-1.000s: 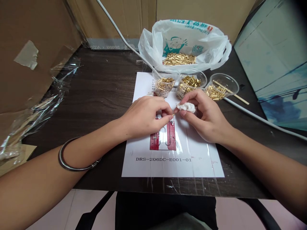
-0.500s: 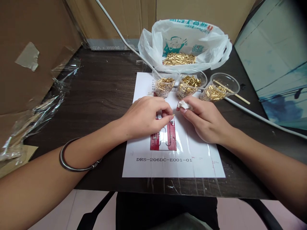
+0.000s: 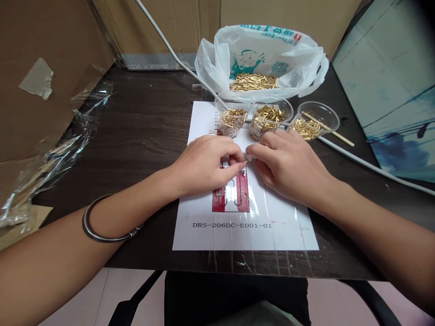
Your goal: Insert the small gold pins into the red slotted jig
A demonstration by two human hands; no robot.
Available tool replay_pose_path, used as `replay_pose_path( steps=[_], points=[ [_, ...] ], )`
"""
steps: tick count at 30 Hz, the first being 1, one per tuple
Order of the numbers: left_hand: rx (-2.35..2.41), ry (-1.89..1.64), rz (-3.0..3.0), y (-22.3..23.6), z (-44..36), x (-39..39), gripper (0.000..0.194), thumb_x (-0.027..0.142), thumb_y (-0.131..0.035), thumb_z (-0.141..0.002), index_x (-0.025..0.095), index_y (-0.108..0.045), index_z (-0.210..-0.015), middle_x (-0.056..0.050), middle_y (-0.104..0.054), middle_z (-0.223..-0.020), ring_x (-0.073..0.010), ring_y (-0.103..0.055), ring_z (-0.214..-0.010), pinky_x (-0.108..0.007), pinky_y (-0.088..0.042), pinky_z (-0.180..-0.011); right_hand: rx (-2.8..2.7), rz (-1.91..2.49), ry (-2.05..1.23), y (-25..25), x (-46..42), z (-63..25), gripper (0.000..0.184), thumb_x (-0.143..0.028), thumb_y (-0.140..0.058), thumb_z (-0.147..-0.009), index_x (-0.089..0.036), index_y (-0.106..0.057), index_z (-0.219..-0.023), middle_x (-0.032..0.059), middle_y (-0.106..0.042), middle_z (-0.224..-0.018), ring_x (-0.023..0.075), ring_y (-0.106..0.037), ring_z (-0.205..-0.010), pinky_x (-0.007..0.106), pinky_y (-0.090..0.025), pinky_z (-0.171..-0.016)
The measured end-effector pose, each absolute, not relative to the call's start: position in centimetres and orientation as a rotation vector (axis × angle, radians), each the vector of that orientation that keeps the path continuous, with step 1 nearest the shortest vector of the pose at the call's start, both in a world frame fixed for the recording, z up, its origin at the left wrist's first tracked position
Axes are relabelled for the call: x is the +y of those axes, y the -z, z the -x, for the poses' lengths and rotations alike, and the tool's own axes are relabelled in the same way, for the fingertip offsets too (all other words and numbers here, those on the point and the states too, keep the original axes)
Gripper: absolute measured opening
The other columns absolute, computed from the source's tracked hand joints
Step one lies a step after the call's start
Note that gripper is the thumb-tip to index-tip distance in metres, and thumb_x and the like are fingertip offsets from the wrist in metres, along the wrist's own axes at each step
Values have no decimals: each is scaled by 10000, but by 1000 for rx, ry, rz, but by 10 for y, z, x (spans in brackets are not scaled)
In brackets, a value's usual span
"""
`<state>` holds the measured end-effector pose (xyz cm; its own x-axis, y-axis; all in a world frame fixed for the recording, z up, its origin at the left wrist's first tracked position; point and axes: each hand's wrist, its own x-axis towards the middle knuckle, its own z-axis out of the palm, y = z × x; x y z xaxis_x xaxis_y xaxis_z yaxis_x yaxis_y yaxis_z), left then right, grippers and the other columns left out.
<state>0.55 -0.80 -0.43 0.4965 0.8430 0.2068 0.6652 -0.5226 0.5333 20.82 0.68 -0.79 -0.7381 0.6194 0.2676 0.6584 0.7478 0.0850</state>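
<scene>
Between thumb and fingertip, my left hand (image 3: 214, 163) pinches a small brass pin (image 3: 245, 161) over a printed sheet (image 3: 204, 237). Just right of the pin, my right hand (image 3: 285, 163) is closed on a white wad (image 3: 250, 157), perhaps tissue, mostly hidden by the fingers. Under the left hand lies a red-and-white printed figure (image 3: 230, 199) on the sheet, its upper part covered. Behind my hands stand a left clear cup (image 3: 232, 122) and a middle clear cup (image 3: 270, 120), both holding brass pins. A right clear cup (image 3: 319, 120) leans over, with brass pins inside.
A white plastic bag (image 3: 217, 68) with a heap of brass pins stands at the back. A thin wooden stick (image 3: 343, 139) rests in the right cup. A white cable (image 3: 384, 170) runs behind the cups. Cardboard (image 3: 44, 27) and crumpled clear tape (image 3: 84, 127) border the left.
My right hand has turned over, knuckles up, and moved its fingertips up to the pin, hiding most of the white wad. My left hand has stayed nearly still.
</scene>
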Motion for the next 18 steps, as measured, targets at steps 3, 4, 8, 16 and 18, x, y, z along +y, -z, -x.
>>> replay_pose_path(
  steps=[3,4,8,16,18],
  points=[
    [1256,-624,-2356,4,-7,-8,121,239,-592,-812,179,-691,-775,-6,-660,-758,-142,-567,-731,-288,-435,-696,-2738,959,183,8,6,-208,248,-188,-383,-907,-188,-631,-918,78,-535,-808,206,-437,-748,339,-280,-670],
    [1257,-621,-2358,4,-7,-8,122,239,-591,-812,179,-689,-772,-7,-659,-757,-143,-567,-729,-288,-435,-694,-2741,953,144,8,5,-208,244,-185,-381,-906,-186,-625,-920,77,-531,-806,204,-435,-740,337,-286,-669],
    [1255,-624,-2361,4,-7,-9,118,225,-584,-814,178,-687,-780,-11,-666,-771,-149,-576,-746,-292,-441,-711,-2734,968,0,9,1,-204,220,-180,-376,-898,-155,-585,-961,80,-528,-794,206,-438,-722,337,-316,-666],
    [1244,-631,-2369,4,-7,-8,126,213,-577,-814,173,-694,-794,-12,-663,-772,-152,-582,-759,-290,-443,-716,-2739,1069,-67,8,-2,-200,127,-209,-360,-888,-168,-476,-856,83,-505,-810,216,-455,-756,355,-348,-694],
    [1244,-625,-2375,4,-7,-8,126,211,-578,-811,170,-695,-794,-12,-662,-774,-151,-581,-761,-289,-441,-715,-2752,1068,-70,7,-2,-199,96,-222,-372,-877,-181,-435,-819,69,-476,-794,206,-433,-741,355,-344,-691]
  ],
)
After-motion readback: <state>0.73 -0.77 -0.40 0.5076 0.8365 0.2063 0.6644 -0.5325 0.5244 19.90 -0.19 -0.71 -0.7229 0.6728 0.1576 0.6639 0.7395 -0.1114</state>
